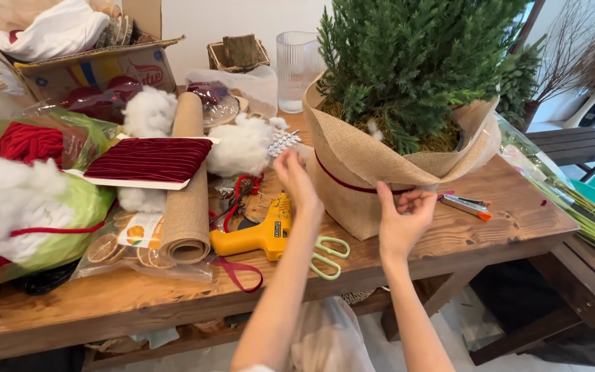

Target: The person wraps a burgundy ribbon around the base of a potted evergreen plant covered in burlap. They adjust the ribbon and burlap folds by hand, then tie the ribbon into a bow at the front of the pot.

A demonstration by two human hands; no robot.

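Two bare hands at a burlap-wrapped pot on a cluttered wooden table (490, 207).

Forearms rise from the near edge to the pot (366, 172), which stands at the table's middle-right and holds a bushy green conifer (408, 62); a dark red ribbon (342, 183) runs round the burlap. Right hand (402, 219) is on the pot's near right face, fingers curled and pinching at the ribbon — nearly closed. Left hand (296, 180) is at the pot's left side, fingertips drawn together at the ribbon's end; whether it truly grips it, I cannot tell. Left of the pot: a burlap roll (186, 207), a card wound with red velvet ribbon (147, 160), a yellow glue gun (259, 234), pale green scissors (328, 255) — and far left, an open cardboard box (98, 65) holding white cloth.
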